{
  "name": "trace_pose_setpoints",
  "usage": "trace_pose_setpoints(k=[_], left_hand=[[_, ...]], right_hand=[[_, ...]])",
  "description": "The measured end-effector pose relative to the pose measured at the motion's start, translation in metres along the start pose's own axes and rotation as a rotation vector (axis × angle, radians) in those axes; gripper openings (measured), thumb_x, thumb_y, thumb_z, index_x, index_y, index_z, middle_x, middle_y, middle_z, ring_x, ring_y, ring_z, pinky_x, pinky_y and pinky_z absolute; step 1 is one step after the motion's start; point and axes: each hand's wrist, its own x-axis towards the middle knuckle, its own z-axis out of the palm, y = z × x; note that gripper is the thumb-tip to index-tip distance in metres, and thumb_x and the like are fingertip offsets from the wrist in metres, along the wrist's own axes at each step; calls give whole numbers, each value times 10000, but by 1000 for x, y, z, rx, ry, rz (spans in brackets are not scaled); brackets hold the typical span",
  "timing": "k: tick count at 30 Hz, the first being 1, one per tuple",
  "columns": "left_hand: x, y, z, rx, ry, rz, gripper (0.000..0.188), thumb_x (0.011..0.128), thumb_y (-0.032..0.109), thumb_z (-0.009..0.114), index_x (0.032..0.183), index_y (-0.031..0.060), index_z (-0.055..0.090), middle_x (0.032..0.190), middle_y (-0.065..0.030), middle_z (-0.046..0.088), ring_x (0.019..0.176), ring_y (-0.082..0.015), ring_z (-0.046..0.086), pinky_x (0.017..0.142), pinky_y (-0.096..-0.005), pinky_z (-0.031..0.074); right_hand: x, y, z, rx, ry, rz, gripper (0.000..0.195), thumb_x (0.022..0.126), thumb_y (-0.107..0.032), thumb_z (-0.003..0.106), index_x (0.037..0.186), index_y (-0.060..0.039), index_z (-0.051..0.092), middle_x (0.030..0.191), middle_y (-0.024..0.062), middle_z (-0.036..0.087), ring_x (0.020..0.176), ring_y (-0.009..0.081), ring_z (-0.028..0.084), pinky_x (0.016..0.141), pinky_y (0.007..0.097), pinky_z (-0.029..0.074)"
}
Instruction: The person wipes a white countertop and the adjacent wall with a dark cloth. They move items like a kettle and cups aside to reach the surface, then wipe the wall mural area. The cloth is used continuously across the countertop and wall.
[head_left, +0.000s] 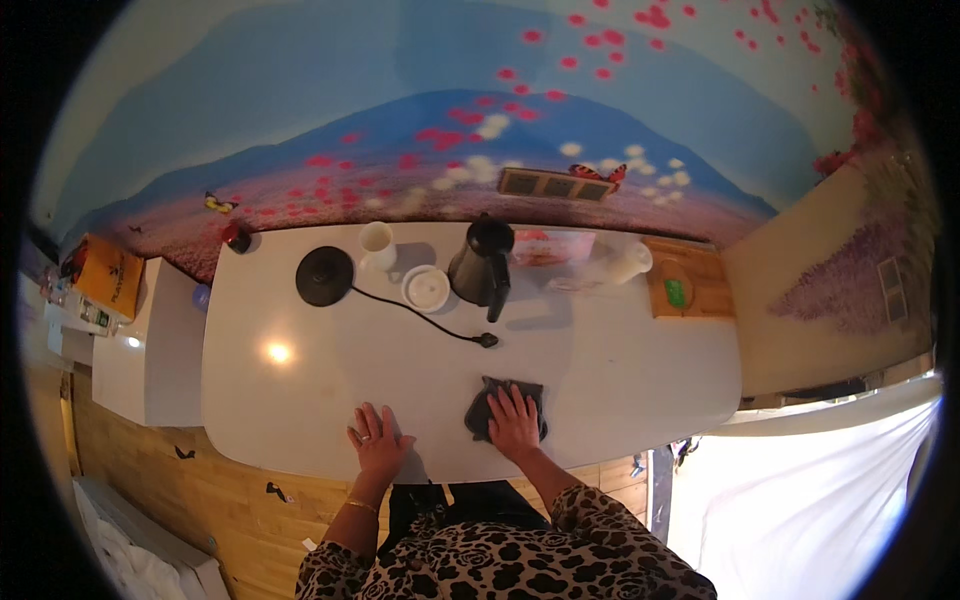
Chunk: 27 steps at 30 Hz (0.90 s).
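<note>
My right hand (514, 424) presses down on a folded dark grey cloth (480, 416) near the front edge of the white table (315, 397). Its fingers are slightly spread over the cloth and hold it against the tabletop. To the left, my left hand (379, 442) rests palm down on the bare surface, fingers apart, with nothing in it. Beyond the hands lies a black plug (487, 340), whose cord runs to a round black kettle base (325, 276). A dark jug-shaped kettle (474, 266) stands upright farther back, its handle towards me.
Near the kettle are a white mug (377, 244) and a round white lidded container (426, 289). Rightward are a pink packet (559, 249), a white cylindrical object (632, 260) and a wooden board (709, 285) bearing a green item (676, 293). A white cabinet (174, 345) adjoins the left side.
</note>
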Motion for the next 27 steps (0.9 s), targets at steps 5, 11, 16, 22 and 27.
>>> trace_pose_setpoints(k=[5,11,16,22,27], left_hand=[[6,3,4,24,-4,10,943,974,569,656,1667,69,259,1725,-338,73,1600,-535,35,1201,-766,100],[24,16,10,84,-94,-52,957,948,513,731,1673,100,262,1738,-303,63,1607,-518,4,1199,-766,109],[39,105,-26,-6,-270,105,1066,888,584,771,1693,146,226,1747,-293,-22,1605,-520,-48,1179,-792,78],[43,112,-14,19,-342,158,1230,817,666,799,1709,140,135,1707,-367,-127,1558,-605,-128,1100,-864,43],[41,94,11,-9,-285,164,1272,813,671,798,1712,127,81,1698,-377,-156,1544,-627,-143,1066,-892,32]], right_hand=[[54,67,-1,-13,89,139,574,1071,-380,497,1607,-184,437,1684,77,349,1582,338,251,1250,594,247],[144,75,-28,15,31,347,568,1090,-423,469,1626,-246,404,1719,71,302,1598,335,211,1256,578,236],[113,154,-12,6,93,276,561,1075,-430,493,1603,-247,436,1716,56,320,1591,327,240,1247,570,257],[3,231,-5,-11,159,791,592,1062,-404,534,1609,-201,433,1705,54,351,1591,335,252,1228,579,277],[-42,159,4,-8,101,586,584,1080,-377,510,1618,-165,429,1708,106,326,1595,386,223,1237,623,233]])
